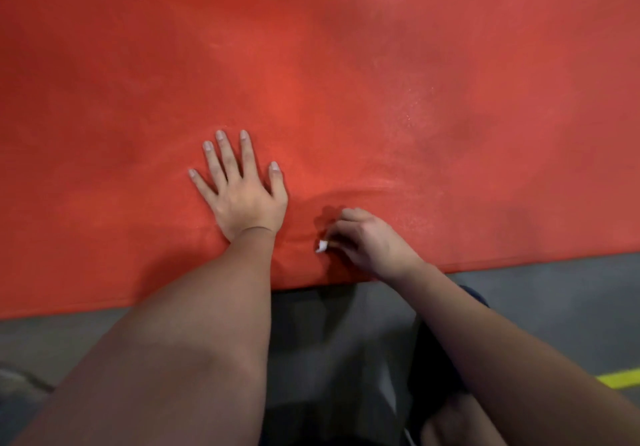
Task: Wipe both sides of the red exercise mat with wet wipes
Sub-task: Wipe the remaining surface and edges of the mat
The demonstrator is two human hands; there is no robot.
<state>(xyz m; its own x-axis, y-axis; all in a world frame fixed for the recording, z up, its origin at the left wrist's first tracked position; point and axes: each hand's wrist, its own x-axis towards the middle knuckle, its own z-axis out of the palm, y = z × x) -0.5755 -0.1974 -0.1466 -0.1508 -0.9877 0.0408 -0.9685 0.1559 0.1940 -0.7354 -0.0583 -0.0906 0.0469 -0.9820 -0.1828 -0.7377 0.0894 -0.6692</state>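
The red exercise mat point(346, 82) fills the upper two thirds of the head view, lying flat on the floor. My left hand point(242, 193) presses on it near its front edge, palm down with fingers spread straight. Just to the right, my right hand point(367, 238) has its fingers curled round a small bunched white wet wipe point(321, 246), held against the mat close to the edge. Only a small tip of the wipe shows beyond the fingers. The mat is slightly wrinkled around that hand.
A grey floor point(554, 296) runs along the mat's front edge. A yellow floor line point(620, 378) shows at the lower right. My legs in dark clothing point(346, 359) are between my forearms at the bottom.
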